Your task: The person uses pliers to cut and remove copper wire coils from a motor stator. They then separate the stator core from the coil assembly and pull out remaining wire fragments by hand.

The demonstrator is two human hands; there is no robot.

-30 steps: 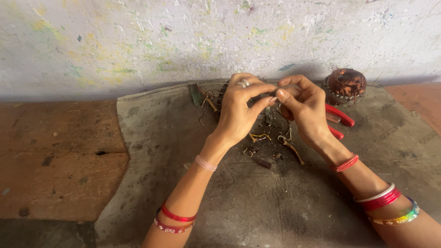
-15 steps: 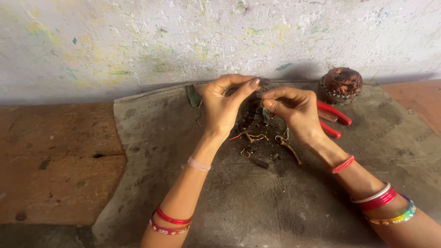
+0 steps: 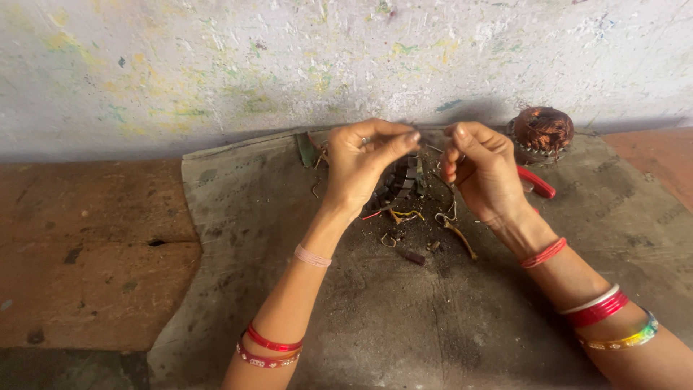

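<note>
A paint-speckled whitish wall point(image 3: 216, 65) backs a worn grey mat point(image 3: 404, 318) spread over a reddish floor. Above it the left hand point(image 3: 364, 162) and right hand point(image 3: 484, 166) are raised, each pinched narrow on what seems a thin wire, too fine to make out. Below them lies a dark metal part point(image 3: 399, 184) amid wire scraps point(image 3: 404, 215). A copper-wound coil point(image 3: 541, 131) stands beside red-handled pliers point(image 3: 535, 182).
</note>
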